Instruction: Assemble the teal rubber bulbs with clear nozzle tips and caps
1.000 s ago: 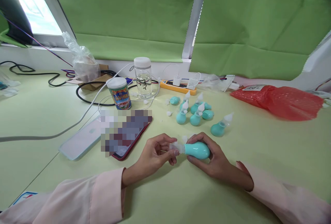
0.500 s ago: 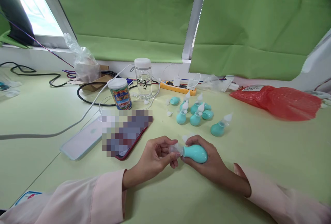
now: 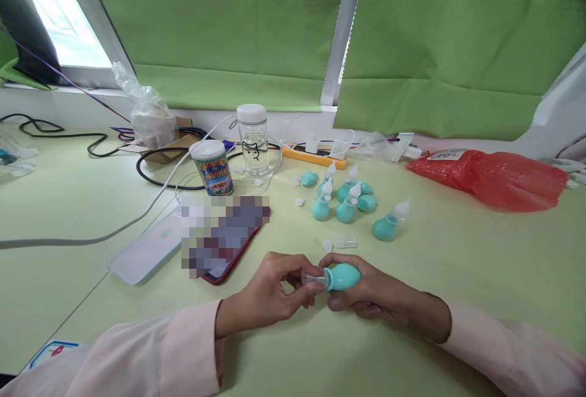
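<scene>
My right hand is wrapped round a teal rubber bulb, which lies on its side with its neck to the left. Fingers and thumb of my left hand pinch a clear plastic tube that meets the bulb's neck. Just beyond my hands, a small white tip and a clear tube piece lie on the table. Farther back stand several teal bulbs with white tips, one of them apart to the right. A bare bulb lies behind them.
Two phones, one pale and one red-edged, lie left of my hands. Behind them are a printed can, a clear bottle and cables. An orange power strip lies at the back, a red plastic bag at the right.
My right hand has turned and closed further round the bulb, covering more of it. My left fingers have tightened on the tube at the neck. The loose tube piece beyond my hands is now uncovered.
</scene>
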{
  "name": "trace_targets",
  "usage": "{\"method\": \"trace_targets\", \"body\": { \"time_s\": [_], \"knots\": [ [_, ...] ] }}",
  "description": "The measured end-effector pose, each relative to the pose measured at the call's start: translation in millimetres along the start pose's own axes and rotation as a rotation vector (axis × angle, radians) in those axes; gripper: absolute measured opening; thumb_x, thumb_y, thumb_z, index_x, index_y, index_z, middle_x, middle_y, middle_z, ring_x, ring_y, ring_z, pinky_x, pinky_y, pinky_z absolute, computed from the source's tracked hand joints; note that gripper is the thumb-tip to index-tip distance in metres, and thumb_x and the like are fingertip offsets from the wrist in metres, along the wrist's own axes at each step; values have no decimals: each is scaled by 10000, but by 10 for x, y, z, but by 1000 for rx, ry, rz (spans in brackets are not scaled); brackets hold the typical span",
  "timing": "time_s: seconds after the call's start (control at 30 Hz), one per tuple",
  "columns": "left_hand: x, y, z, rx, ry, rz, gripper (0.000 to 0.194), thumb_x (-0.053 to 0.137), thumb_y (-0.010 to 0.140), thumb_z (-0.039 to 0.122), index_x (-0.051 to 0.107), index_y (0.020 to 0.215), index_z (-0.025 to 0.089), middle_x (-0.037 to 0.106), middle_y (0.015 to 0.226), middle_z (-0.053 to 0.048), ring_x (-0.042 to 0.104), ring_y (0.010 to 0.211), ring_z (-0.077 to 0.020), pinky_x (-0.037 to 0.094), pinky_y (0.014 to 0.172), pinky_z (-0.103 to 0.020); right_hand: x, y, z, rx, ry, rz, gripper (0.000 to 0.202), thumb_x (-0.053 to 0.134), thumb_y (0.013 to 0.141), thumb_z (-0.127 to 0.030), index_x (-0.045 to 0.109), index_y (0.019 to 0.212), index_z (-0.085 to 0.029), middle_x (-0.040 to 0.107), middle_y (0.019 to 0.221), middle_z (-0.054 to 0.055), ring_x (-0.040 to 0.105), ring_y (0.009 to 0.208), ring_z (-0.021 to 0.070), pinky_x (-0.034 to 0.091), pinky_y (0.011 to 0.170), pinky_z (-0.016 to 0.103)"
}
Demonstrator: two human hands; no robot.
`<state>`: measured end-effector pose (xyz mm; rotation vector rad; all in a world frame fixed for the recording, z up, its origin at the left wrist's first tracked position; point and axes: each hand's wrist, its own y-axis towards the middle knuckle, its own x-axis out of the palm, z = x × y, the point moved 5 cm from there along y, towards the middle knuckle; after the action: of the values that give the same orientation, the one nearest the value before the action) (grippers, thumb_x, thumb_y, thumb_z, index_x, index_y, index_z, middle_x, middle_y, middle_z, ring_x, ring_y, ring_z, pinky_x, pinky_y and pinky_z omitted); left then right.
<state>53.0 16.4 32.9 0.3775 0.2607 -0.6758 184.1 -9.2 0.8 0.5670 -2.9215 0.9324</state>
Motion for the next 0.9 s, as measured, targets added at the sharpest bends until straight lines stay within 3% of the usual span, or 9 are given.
{"method": "trace_targets", "body": {
  "time_s": [0.13, 0.4, 0.5, 0.57, 0.63, 0.73, 0.8, 0.9],
  "knots": [
    [6, -17, 87, 79, 92, -61, 161, 510, 788, 257, 611, 795, 132, 640, 635, -64, 589, 503, -117, 473, 463, -195, 36, -23, 31, 18, -1, 20, 442, 631, 525, -102, 432, 898, -230, 426, 584, -92, 277, 413, 10, 139, 312, 112],
    [-5, -1, 75, 126, 156, -42, 165, 504, 795, 249, 622, 774, 136, 640, 635, -56, 573, 536, -118, 457, 514, -201, 19, 5, -25, -130, -169, 186, 330, 615, 572, -155, 406, 820, -214, 374, 497, -113, 259, 355, 14, 213, 274, 118],
    [-44, -1, 47, 126, 124, 44, 115, 534, 775, 226, 605, 804, 139, 642, 674, -52, 574, 568, -118, 458, 535, -202, 36, -7, -49, -182, -207, 141, 410, 649, 586, -205, 395, 907, -221, 431, 575, -91, 322, 374, 22, 263, 274, 120],
    [-114, -13, 20, 123, 90, 169, 135, 555, 760, 212, 563, 878, 147, 638, 724, -49, 581, 631, -129, 467, 588, -216, 53, -29, -85, -273, -269, 67, 545, 667, 607, -260, 352, 1051, -238, 491, 720, -40, 434, 447, 52, 351, 306, 143],
    [-199, -28, -30, 87, 42, 307, 216, 565, 753, 211, 508, 954, 156, 624, 729, -38, 586, 666, -138, 472, 617, -226, 15, -61, -151, -414, -386, 78, 661, 652, 650, -313, 265, 1182, -256, 501, 888, 24, 527, 606, 103, 455, 410, 193],
    [-293, -42, -81, 53, 35, 463, 243, 595, 725, 212, 506, 946, 167, 612, 791, -41, 594, 722, -154, 481, 664, -241, -144, -126, -317, -697, -689, 332, 573, 588, 723, -323, 296, 1211, -251, 469, 1051, 81, 525, 841, 175, 499, 598, 277],
    [-303, -34, -84, 66, 52, 491, 206, 613, 703, 203, 533, 890, 170, 607, 837, -44, 593, 762, -165, 486, 705, -255, -222, -148, -409, -851, -946, 495, 422, 554, 746, -286, 413, 1140, -233, 471, 1077, 92, 488, 932, 222, 477, 685, 345],
    [-255, -11, -95, 61, 60, 441, 166, 622, 691, 194, 555, 841, 165, 612, 816, -40, 591, 755, -166, 492, 715, -266, -266, -76, -436, -914, -1262, 513, 315, 514, 748, -192, 517, 1063, -210, 514, 1029, 99, 466, 951, 254, 432, 743, 408]
  ]
}}
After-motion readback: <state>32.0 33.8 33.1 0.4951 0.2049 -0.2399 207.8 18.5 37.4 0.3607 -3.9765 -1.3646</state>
